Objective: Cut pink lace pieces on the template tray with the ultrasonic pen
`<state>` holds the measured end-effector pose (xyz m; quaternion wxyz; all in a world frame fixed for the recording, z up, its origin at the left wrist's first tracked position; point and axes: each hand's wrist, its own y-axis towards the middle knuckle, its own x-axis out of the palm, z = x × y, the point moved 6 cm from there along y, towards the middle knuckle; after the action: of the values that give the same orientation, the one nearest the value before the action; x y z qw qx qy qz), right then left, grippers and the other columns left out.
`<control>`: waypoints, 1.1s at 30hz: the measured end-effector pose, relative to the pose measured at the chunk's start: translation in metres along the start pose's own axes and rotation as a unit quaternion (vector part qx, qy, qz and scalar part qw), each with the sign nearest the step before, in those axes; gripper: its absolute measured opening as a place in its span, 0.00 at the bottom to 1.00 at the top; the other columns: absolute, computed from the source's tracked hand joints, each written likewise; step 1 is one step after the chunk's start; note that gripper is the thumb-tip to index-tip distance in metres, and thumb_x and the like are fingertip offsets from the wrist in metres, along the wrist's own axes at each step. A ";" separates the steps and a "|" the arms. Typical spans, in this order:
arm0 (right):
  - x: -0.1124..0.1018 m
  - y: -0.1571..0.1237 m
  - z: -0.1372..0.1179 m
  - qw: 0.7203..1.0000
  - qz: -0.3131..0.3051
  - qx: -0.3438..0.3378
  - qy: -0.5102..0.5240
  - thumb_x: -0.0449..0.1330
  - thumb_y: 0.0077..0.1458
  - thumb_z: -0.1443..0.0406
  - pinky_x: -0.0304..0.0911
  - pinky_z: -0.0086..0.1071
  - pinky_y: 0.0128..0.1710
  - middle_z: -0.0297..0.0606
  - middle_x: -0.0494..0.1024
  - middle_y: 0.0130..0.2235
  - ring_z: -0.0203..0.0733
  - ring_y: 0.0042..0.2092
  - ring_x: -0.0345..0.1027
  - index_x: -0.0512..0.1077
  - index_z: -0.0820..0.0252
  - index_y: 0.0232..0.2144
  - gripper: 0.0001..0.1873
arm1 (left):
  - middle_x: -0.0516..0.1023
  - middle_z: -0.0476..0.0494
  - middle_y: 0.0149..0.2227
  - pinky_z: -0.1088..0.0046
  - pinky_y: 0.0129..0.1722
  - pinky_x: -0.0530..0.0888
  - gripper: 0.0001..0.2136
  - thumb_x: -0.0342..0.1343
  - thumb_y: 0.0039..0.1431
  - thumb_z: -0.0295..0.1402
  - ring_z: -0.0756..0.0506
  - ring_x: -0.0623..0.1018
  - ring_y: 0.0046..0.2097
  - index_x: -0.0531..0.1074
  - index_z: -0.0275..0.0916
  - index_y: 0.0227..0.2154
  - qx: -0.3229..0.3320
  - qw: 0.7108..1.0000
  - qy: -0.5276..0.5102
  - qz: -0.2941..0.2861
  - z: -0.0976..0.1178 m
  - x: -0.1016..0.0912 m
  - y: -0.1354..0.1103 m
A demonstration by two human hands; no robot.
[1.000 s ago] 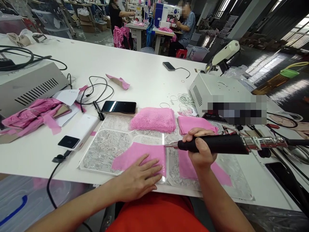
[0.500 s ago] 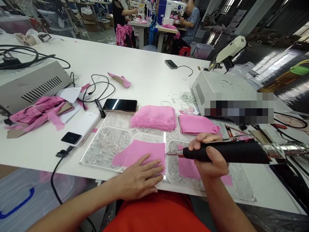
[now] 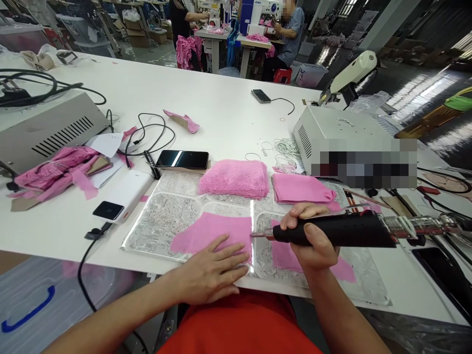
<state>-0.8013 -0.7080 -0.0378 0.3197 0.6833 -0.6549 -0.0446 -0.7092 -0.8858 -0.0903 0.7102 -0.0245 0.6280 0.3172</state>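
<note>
My left hand lies flat with fingers spread on a pink fabric piece, pressing it onto a clear-edged, mottled grey board. In my right hand is a corded handheld tool with a black grip and a pointed metal tip. That tip meets the right edge of the fabric, close to a bright strip on the board. Another pink piece lies partly under my right hand and the tool. Behind them sit a stack of pink lace fabric and a stack of smooth pink pieces.
A grey vented box stands at right, another at left. A phone, a white power bank, cables and pink scraps lie around the board. Two people sit or stand at sewing machines beyond the table.
My right hand has shifted slightly left with the tool, bringing its tip to the fabric's right edge. My left hand stays flat in the same place.
</note>
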 end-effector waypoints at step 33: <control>-0.003 -0.013 -0.009 0.998 -0.015 0.050 -0.018 0.61 0.46 0.65 0.66 0.33 0.23 0.35 0.71 0.29 0.34 0.24 0.63 0.72 0.58 0.29 0.04 | 0.72 0.42 0.58 0.58 0.68 0.48 0.19 0.48 0.67 0.44 0.42 0.63 0.64 0.70 0.37 0.51 0.024 0.999 0.027 0.041 0.005 0.005 -0.005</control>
<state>-0.7865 -0.7029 -0.0382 0.2726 0.7072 -0.6518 -0.0281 -0.7026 -0.8860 -0.0958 0.6798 0.0099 0.6545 0.3308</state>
